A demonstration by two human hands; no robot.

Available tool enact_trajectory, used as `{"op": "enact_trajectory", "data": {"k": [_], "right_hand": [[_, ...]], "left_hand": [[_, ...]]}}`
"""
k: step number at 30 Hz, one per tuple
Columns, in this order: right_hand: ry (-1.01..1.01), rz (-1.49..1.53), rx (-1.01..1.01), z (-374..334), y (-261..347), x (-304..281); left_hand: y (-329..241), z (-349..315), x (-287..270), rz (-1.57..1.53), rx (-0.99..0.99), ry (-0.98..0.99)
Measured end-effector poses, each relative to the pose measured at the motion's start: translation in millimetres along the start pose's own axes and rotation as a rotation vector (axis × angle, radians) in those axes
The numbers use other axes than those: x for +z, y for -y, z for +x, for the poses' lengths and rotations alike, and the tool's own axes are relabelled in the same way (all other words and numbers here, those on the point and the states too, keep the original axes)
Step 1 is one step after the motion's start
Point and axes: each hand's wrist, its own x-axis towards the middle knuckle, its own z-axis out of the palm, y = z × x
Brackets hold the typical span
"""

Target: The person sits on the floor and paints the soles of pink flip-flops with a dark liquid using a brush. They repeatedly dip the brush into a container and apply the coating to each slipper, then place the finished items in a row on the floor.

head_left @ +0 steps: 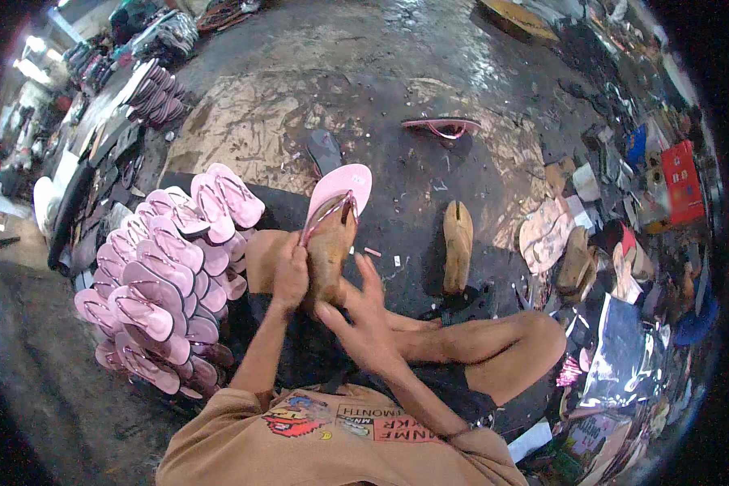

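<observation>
A pink flip-flop (350, 180) with a thin patterned strap is up in front of me, toe end pointing away. A worn wooden foot form (330, 257) lies along it under the strap, its toe slot at the strap's toe post. Closed round the left edge of the flip-flop and strap is my left hand (290, 271). My right hand (363, 316) is beside the form's heel end with thumb and fingers apart; whether it touches the form I cannot tell. A second wooden foot form (458, 243) rests on the dark mat to the right.
Many pink flip-flops (150, 296) are heaped at my left. Farther off lie a grey sole (325, 151) and a pink-strapped flip-flop (441, 126). Pink sheet pieces (545, 235), another form (577, 263), a shiny plastic sheet (624, 356) and a red box (682, 182) crowd the right.
</observation>
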Motion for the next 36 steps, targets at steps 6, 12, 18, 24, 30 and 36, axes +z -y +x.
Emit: {"op": "enact_trajectory", "data": {"k": [6, 12, 18, 24, 30, 36], "right_hand": [[-0.043, 0.358, 0.109, -3, -11, 39], [-0.376, 0.237, 0.371, 19, -63, -40], [-0.258, -0.324, 0.291, 32, -108, -77], [-0.15, -0.042, -0.146, 60, 12, -114], [0.006, 0.469, 0.183, 49, 10, -110], [0.22, 0.497, 0.529, 52, -32, -104]], "left_hand": [[-3, -3, -11, 0.149, 0.022, 0.094], [-46, 51, -66, -0.03, 0.071, 0.096], [-105, 16, -72, 0.22, 0.25, 0.215], [-151, -35, -91, 0.078, 0.248, 0.626], [-146, -19, -106, 0.165, 0.186, 0.68], [-100, -33, -94, 0.037, 0.25, 0.63]]}}
